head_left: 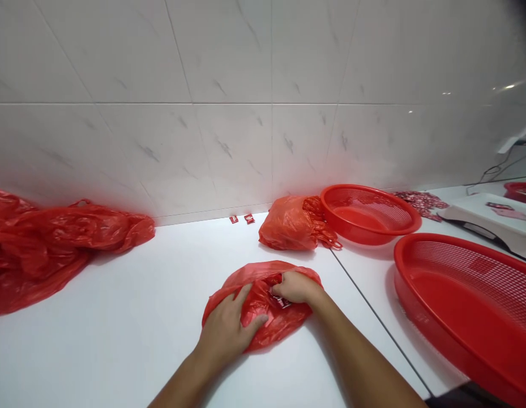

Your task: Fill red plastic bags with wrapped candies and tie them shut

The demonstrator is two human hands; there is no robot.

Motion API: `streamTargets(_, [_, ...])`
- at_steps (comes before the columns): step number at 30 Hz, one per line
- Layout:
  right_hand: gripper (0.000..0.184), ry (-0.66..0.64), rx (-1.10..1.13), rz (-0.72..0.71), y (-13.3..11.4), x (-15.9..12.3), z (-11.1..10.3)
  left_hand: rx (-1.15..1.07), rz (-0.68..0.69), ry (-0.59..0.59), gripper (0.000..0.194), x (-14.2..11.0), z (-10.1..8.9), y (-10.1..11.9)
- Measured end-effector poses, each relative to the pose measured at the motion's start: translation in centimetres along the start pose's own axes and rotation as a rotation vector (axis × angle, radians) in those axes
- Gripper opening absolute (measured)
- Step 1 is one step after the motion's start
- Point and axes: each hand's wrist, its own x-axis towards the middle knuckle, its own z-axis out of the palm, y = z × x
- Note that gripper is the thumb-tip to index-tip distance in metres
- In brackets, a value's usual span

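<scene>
The left grip (pixel 229 331) is wide, its fingers spread and pressed flat on the outside of a crumpled red plastic bag (pixel 256 320), with the thumb side toward the middle of the bag. The right grip (pixel 295 287) is narrower, curled over the bag's gathered mouth, its fingers reaching just inside. Right beneath those fingers, a small red-and-white packet (pixel 280 301) shows in the opening; whether the right grip is actually holding it, I cannot tell. The 2 grips sit close together, nearly touching, and the bag lies between and under them on a white tabletop (pixel 118 354).

Farther out, 2 more small red packets (pixel 241 219) lie just apart from each other against a white marble-look tile wall (pixel 212 85). Near them sits a bulging orange-red plastic bag (pixel 288 224), its bunched end touching a round red mesh basket (pixel 368 214). A larger red mesh basket (pixel 466 306) fills the lower right, past a dark seam in the tabletop. Heaped red plastic bags (pixel 54 243) lie along the wall at far left. At the far right are a pile of red printed wrappers (pixel 422 204), a flat white scale (pixel 487 221) with packets on it, and a 3rd red basket (pixel 520 192) — partly cut off by the frame.
</scene>
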Motion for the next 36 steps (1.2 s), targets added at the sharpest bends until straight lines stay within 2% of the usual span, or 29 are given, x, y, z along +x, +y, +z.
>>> streamTargets(2, [0.015,-0.026,0.023,-0.025,-0.2,-0.3,0.2,0.021,0.022,-0.021,0.081,0.4,0.0,-0.4])
streamTargets(5, [0.007,-0.029,0.063,-0.061,-0.4,-0.9,0.5,0.036,0.127,0.059,0.083,0.4,-0.2,-0.5])
streamTargets(10, [0.015,0.006,0.099,-0.021,-0.6,-0.9,0.9,0.023,0.277,0.254,0.062,-0.6,-0.9,0.1])
streamTargets(12, [0.012,0.025,0.111,-0.034,-0.6,-0.7,1.1,-0.009,0.398,0.312,0.054,-1.1,-0.9,0.4])
streamTargets(14, [0.011,0.032,0.124,-0.089,-0.6,-0.4,1.2,-0.054,0.544,0.292,0.048,-1.7,-0.4,0.9])
streamTargets(16, [0.011,0.024,0.119,-0.152,-0.6,-0.2,1.3,-0.074,0.607,0.199,0.055,-2.1,0.4,1.5])
streamTargets(19, [0.016,0.019,0.094,-0.172,-0.5,-0.1,1.4,-0.061,0.485,0.079,0.072,-2.4,1.6,2.5])
streamTargets(20, [0.017,0.025,0.091,-0.153,-0.5,-0.2,1.4,-0.063,0.424,0.063,0.069,-2.3,1.8,2.7])
streamTargets(22, [0.019,0.027,0.093,-0.099,-0.6,-0.4,1.4,-0.075,0.316,0.053,0.051,-2.1,2.0,2.8])
streamTargets(25, [0.020,-0.014,0.094,-0.044,-0.5,-0.9,1.2,-0.084,0.168,0.085,0.030,-1.6,1.5,2.3])
streamTargets(29, [0.011,-0.059,0.138,-0.105,-0.2,-1.1,0.9,-0.097,-0.016,0.097,0.036,-1.0,0.4,1.5])
streamTargets(30, [0.005,-0.064,0.167,-0.136,0.0,-1.1,0.9,-0.111,-0.038,0.073,0.036,-0.9,0.2,1.4])
streamTargets(31, [0.008,-0.062,0.206,-0.159,0.2,-1.1,0.8,-0.128,-0.045,0.047,0.035,-0.8,0.0,1.4])
streamTargets(34, [0.035,-0.041,0.394,-0.163,0.7,-1.1,0.7,-0.152,-0.032,0.015,0.024,-0.6,-0.5,1.6])
streamTargets(36, [0.038,-0.044,0.586,-0.194,0.9,-1.2,0.4,-0.169,-0.036,0.012,0.020,-0.6,-0.6,1.8])
